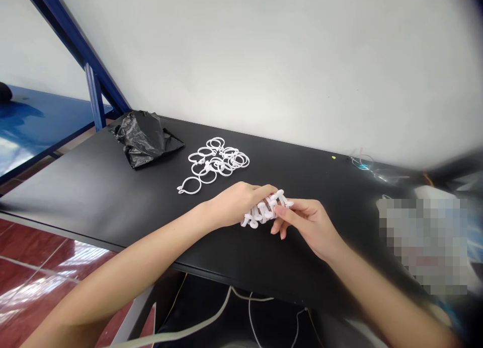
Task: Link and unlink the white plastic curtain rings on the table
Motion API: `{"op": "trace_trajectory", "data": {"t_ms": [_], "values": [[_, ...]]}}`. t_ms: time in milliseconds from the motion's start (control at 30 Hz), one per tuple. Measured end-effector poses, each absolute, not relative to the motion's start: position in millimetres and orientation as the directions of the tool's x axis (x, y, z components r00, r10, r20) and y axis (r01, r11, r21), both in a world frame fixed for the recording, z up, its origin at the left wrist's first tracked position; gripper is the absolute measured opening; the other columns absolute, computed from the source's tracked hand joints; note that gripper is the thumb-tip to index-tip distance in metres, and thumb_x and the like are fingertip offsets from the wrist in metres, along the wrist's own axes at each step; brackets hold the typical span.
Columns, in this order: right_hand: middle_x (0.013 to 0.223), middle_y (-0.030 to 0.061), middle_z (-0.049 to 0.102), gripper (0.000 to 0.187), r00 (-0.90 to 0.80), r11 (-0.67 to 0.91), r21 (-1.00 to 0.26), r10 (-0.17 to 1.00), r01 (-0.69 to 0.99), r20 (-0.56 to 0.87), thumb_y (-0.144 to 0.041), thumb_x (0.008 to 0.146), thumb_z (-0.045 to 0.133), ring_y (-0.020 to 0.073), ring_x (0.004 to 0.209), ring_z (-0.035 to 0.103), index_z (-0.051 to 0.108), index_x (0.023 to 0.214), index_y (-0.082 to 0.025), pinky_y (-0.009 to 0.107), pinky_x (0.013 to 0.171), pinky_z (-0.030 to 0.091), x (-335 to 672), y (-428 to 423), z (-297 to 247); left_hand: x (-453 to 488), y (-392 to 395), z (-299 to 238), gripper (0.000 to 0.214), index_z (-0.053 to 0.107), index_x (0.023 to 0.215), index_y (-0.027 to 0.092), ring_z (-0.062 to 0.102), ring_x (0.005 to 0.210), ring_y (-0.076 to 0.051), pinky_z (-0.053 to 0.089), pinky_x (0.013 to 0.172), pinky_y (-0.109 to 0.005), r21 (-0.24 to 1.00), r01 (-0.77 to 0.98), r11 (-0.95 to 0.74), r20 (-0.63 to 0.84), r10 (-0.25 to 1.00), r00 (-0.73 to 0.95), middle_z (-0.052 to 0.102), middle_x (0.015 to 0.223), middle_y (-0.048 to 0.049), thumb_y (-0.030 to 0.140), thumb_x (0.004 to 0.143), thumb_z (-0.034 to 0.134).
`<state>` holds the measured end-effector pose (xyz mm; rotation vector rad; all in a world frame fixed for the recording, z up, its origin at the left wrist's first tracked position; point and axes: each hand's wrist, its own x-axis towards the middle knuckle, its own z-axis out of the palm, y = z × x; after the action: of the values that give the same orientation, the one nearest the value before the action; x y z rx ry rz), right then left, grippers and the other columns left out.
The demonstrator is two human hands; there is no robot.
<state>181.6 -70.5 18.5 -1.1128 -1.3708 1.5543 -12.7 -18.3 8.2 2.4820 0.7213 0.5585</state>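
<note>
My left hand (241,199) is closed around a bunch of white plastic curtain rings (263,212), their small eyelet ends lined up and facing me. With thumb and fingers, my right hand (307,222) pinches the right end of the same bunch. Both hands are just above the black table (158,207), near its front edge. Beyond my left hand lies a loose pile of white rings (207,176), each with a small eyelet. The ring loops in my left hand are mostly hidden by its palm and fingers.
A crumpled black plastic bag (143,136) lies at the back left. Clear-lensed glasses (364,166) rest by the wall at the right, near a blurred whitish bag (422,237). A blue metal frame (94,96) stands at the left; cables (211,315) hang below the table.
</note>
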Motion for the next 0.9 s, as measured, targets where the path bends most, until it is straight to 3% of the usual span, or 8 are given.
{"op": "trace_trajectory", "data": {"t_ms": [167,400,533,733,900], "values": [[0.055,0.0029,0.068,0.027,-0.277,0.013,-0.999,0.961,0.043,0.000,-0.035,0.086,0.068,0.0145,0.049,0.062,0.072,0.065,-0.017,0.027,0.051,0.053,178,-77,16,-11,-18,5,0.023,0.055,0.110,0.014,0.058,0.066,-0.011,0.041,0.059,-0.019,0.659,0.287,-0.696,0.263,0.570,0.778,0.064,0.084,-0.0026,0.016,0.088,0.053],[0.051,0.0022,0.063,0.040,-0.219,0.241,-0.947,0.956,0.210,0.195,-0.032,0.091,0.061,0.0134,0.050,0.057,0.068,0.054,-0.019,0.028,0.053,0.045,176,-84,10,-7,-19,1,0.026,0.057,0.107,0.014,0.053,0.060,-0.008,0.038,0.056,-0.017,0.732,0.234,-0.640,0.266,0.584,0.767,0.060,0.074,0.0023,0.013,0.081,0.058],[0.053,0.0025,0.063,0.041,-0.237,0.306,-0.911,0.940,0.276,0.245,-0.030,0.092,0.060,0.0136,0.051,0.058,0.066,0.052,-0.019,0.028,0.052,0.046,179,-84,8,-7,-20,-1,0.024,0.058,0.109,0.015,0.053,0.061,-0.008,0.040,0.057,-0.017,0.735,0.240,-0.634,0.277,0.604,0.747,0.061,0.076,0.0015,0.016,0.085,0.056],[0.073,0.0047,0.066,0.030,-0.327,0.200,-0.975,0.932,0.094,0.160,-0.033,0.096,0.051,0.0154,0.059,0.064,0.072,0.081,-0.018,0.029,0.054,0.056,181,-82,14,-12,-19,-4,0.029,0.054,0.117,0.015,0.059,0.068,-0.011,0.043,0.061,-0.019,0.658,0.272,-0.702,0.338,0.598,0.727,0.066,0.091,-0.0041,0.018,0.088,0.050],[0.070,0.0003,0.057,0.017,-0.168,0.172,-0.985,0.971,-0.017,0.172,-0.029,0.087,0.066,0.0098,0.048,0.055,0.069,0.074,-0.019,0.024,0.040,0.048,182,-80,12,-12,-19,-8,0.026,0.052,0.113,0.016,0.053,0.058,-0.009,0.038,0.055,-0.019,0.583,0.332,-0.741,0.358,0.602,0.714,0.061,0.078,0.0001,0.018,0.087,0.049]]}}
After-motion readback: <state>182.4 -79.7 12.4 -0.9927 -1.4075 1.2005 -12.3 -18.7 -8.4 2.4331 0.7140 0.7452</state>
